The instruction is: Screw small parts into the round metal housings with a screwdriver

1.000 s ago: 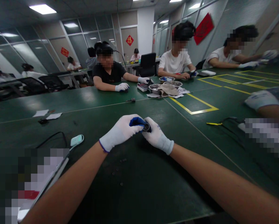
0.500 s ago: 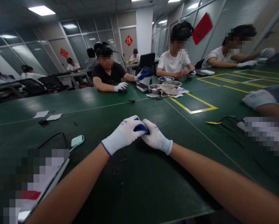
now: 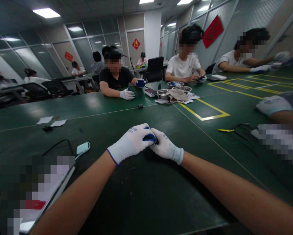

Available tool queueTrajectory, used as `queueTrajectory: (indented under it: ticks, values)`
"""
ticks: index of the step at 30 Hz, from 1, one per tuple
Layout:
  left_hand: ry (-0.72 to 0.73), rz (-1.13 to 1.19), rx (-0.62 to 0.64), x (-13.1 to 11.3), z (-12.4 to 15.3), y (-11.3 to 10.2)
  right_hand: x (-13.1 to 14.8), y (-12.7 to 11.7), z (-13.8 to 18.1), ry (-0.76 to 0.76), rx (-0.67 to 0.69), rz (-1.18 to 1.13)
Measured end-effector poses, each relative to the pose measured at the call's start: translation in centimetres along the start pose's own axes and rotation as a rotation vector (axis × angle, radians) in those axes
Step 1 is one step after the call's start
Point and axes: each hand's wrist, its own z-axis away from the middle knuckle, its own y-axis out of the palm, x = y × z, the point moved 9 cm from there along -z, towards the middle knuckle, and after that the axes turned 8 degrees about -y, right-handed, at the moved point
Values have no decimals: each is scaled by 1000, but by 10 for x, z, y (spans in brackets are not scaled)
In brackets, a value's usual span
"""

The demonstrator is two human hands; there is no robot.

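My left hand (image 3: 134, 140), in a white knit glove with blue-coated fingers, is closed at the middle of the green table (image 3: 185, 195). Against it presses my right hand (image 3: 166, 146), gloved alike, with its fingers curled inward. A small dark object (image 3: 157, 141) shows in part between the fingertips of both hands; most of it is hidden, so its kind does not show. Several tiny metal rings (image 3: 130, 193), like nuts or washers, lie on the table below my left wrist.
Left of me are a pale device with a cable (image 3: 83, 148) and a blurred-out panel (image 3: 47, 192). Metal bowls (image 3: 163, 94) and a cloth (image 3: 178, 95) sit across the table. A dark knob-like part (image 3: 140, 106) lies nearer. Gloved co-workers sit opposite; another's gloved hand (image 3: 275, 104) rests at right.
My hands stay together with little movement of the fingers. The whole view has shifted slightly. The co-worker in black opposite has lowered a raised gloved hand.
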Motion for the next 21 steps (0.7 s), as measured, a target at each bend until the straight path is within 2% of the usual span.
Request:
queueTrajectory:
  ticks: [4, 11, 14, 16, 19, 21]
  values:
    - [11, -87, -19, -1, -1, 0, -1, -2, 0, -17, -22, 4]
    - [41, -38, 13, -1, -1, 4, 0, 2, 1, -17, 23, -22]
    - [3, -117, -56, -4, 0, 0, 2, 2, 0, -33, 26, -37]
    - [-16, -88, -106, -4, 1, -5, 5, 2, -1, -43, 30, -50]
    - [-30, 107, -173, 9, -2, -12, 10, 1, -1, -39, 12, -17]
    - [-95, 199, -271, 34, -4, -17, 13, 0, -1, -31, -10, 50]
